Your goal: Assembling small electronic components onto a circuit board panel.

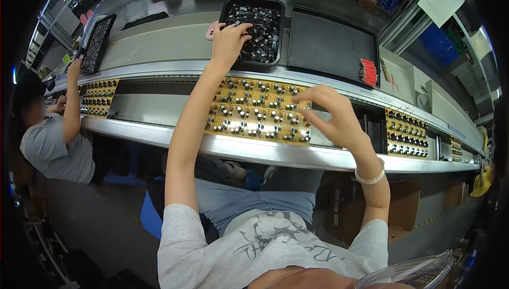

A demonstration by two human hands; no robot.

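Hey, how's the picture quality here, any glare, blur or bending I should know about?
Head view: strong fisheye bending, so the conveyor rail curves and the corners go black; glare streaks the rail; the right hand looks slightly blurred, while the left hand in the black parts tray and the circuit board stay sharp.

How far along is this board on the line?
Done: the circuit board already carries many parts. In hand: the left hand reaches into the black parts tray; the right hand pinches over the board's right end. Left: I cannot tell which spots are still unfilled.
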